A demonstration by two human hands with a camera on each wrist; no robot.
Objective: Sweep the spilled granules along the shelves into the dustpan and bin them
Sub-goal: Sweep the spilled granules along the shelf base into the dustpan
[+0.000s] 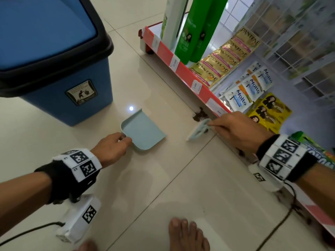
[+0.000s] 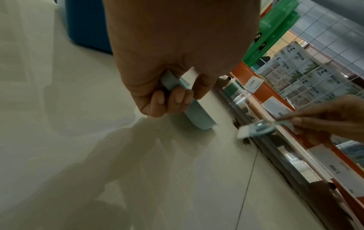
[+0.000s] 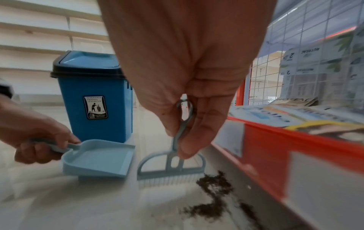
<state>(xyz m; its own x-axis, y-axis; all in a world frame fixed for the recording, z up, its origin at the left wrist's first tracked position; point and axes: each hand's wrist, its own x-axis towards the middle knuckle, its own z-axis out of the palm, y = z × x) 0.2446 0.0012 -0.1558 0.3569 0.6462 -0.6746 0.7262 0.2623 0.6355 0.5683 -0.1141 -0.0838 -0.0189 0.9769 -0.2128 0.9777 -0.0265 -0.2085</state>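
I hold the dustpan [image 1: 143, 131] by its handle in my left hand [image 1: 110, 149], mouth on the floor [image 1: 163, 187] near the bin [image 1: 59, 69]. My right hand [image 1: 241, 131] pinches the brush [image 3: 171, 169], its bristles beside the granules [image 3: 214, 182] banked against the shelf [image 1: 181, 67] base. The pan sits apart from the pile: a hard stroke could scatter grains past its lip or drive them under the shelf. The thin pinch may let the brush twist, leaving a trail along the edge.
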